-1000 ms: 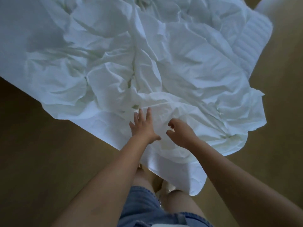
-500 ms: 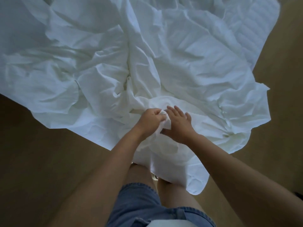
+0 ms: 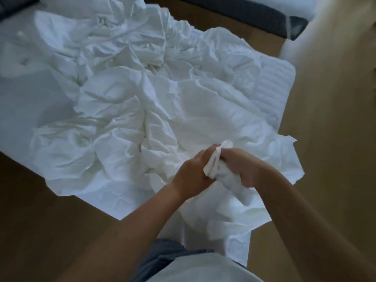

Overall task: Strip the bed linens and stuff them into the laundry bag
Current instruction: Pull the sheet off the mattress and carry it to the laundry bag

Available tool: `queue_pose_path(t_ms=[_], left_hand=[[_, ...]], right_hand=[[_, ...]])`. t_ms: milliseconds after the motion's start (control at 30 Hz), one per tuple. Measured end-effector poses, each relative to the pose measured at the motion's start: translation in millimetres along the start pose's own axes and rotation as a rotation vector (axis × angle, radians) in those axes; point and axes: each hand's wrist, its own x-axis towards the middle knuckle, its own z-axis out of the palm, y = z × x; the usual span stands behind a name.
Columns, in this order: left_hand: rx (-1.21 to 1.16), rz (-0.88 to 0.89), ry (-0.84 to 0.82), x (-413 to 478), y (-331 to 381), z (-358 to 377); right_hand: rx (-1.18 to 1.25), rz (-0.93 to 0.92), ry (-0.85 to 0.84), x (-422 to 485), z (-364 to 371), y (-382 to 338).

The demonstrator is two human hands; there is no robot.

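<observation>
A big crumpled white bed sheet [image 3: 126,110] lies spread over the wooden floor in front of me, its near edge hanging against my legs. My left hand [image 3: 193,174] and my right hand [image 3: 242,169] are side by side at the sheet's near part, both closed on one bunched fold of it that sticks up between them. A quilted white mattress pad [image 3: 272,86] shows under the sheet at the right. No laundry bag is in view.
Brown wooden floor [image 3: 40,210] surrounds the sheet on the left and right. A dark bed base [image 3: 244,15] with white bedding on it runs along the top right. Another dark edge sits at the top left corner.
Both hands went from open above the sheet to gripping a fold together and gathering it up. The view has pulled back, showing more of the sheet and the bed.
</observation>
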Motion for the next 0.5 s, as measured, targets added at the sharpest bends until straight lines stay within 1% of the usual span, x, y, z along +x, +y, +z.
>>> queue_pose_path(t_ms=[67, 100, 133, 167, 200, 233, 267, 300, 333, 400, 433, 467, 500], left_hand=[[-0.101, -0.103, 0.061, 13.5, 13.6, 3.9], [-0.154, -0.186, 0.072, 19.8, 17.0, 4.4], [-0.227, -0.286, 0.045, 27.0, 21.2, 2.5], [-0.316, -0.36, -0.016, 33.7, 27.3, -0.7], [-0.397, -0.408, -0.108, 38.3, 32.8, -4.9], [-0.474, -0.452, -0.209, 41.1, 39.1, -9.8], [-0.52, -0.506, -0.301, 42.8, 46.5, -16.5], [-0.516, -0.574, -0.361, 43.8, 51.3, -24.8], [-0.497, -0.648, -0.39, 44.9, 56.9, -34.2], [-0.49, -0.753, -0.373, 49.6, 62.7, -50.5], [-0.468, -0.734, -0.329, 51.2, 65.8, -55.9], [-0.37, -0.663, -0.28, 50.6, 67.4, -58.2], [-0.137, -0.553, -0.232, 45.4, 68.2, -58.2]], right_hand=[[-0.013, -0.144, 0.179, -9.4, -18.1, 7.7], [-0.082, -0.273, 0.275, -14.1, -26.3, 14.9], [-0.227, -0.444, 0.332, -19.8, -31.8, 22.7], [-0.444, -0.595, 0.342, -24.3, -33.5, 30.8], [-0.658, -0.719, 0.296, -26.2, -33.7, 39.7], [-0.801, -0.815, 0.236, -27.3, -32.2, 47.2], [-0.826, -0.846, 0.189, -26.2, -31.9, 51.4], [-0.74, -0.847, 0.157, -26.2, -30.2, 51.0], [-0.637, -0.861, 0.162, -21.6, -29.3, 51.1], [-0.473, -0.81, 0.202, -12.9, -28.0, 45.5], [-0.392, -0.74, 0.234, -9.3, -29.6, 40.6], [-0.286, -0.659, 0.248, -4.9, -32.7, 34.1], [-0.174, -0.571, 0.226, -3.3, -35.1, 25.3]])
